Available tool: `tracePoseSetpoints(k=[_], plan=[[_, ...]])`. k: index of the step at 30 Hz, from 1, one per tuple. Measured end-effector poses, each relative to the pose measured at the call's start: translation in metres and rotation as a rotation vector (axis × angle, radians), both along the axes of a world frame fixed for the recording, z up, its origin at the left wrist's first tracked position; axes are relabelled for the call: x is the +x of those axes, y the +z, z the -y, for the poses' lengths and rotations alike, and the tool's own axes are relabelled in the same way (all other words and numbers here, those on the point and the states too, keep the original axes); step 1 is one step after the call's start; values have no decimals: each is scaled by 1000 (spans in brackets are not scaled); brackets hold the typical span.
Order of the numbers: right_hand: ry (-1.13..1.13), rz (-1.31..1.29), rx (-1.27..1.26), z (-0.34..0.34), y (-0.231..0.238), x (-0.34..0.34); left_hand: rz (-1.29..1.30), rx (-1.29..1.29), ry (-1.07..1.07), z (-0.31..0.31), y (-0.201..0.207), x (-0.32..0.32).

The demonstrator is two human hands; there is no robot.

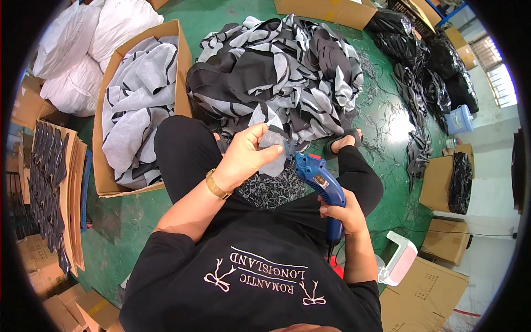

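Note:
My left hand pinches a small grey fabric piece between thumb and fingers, in front of my lap. In my right hand is a blue handheld electric cutter, gripped round its body, with a cord running down from its rear end. The cutter's head sits right beside the fabric piece's right edge; whether the blade touches it I cannot tell. Just beyond lies a big heap of grey and black fabric pieces. Thin fabric trimmings cover the floor between my legs.
A cardboard box of grey fabric stands at my left. White sacks are behind it, and a cardboard stack with black strips at far left. Black plastic bags lie far right. A white-framed object and cardboard are near right.

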State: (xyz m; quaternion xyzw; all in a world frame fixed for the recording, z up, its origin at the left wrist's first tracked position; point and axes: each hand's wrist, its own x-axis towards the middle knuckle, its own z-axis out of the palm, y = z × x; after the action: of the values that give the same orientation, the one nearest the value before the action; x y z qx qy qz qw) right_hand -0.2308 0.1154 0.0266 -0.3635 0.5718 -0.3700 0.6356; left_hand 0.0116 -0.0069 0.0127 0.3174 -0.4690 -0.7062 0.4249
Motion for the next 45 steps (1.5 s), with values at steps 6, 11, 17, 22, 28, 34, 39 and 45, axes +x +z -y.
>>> tracePoseSetpoints(k=[6, 11, 17, 22, 28, 34, 39, 45], plan=[[15, 62, 8, 1, -2, -2, 244, -76, -67, 0, 18, 9], [98, 63, 51, 2, -4, -12, 316, -26, -185, 1, 40, 13], [176, -4, 38, 4, 1, -19, 415, -203, -309, 5, 36, 19], [159, -33, 5, 9, 7, -15, 551, -471, -304, 3, 35, 20], [136, 29, -80, 23, 3, -7, 612, -374, -406, 3, 23, 17], [-108, 26, -262, 48, 2, 24, 79, -8, -253, -15, -3, -13], [-68, -216, -282, 58, -4, 40, -146, 231, -237, -27, -28, -25], [-26, -108, -295, 52, 0, 43, -541, 810, -164, -11, -47, -36]])
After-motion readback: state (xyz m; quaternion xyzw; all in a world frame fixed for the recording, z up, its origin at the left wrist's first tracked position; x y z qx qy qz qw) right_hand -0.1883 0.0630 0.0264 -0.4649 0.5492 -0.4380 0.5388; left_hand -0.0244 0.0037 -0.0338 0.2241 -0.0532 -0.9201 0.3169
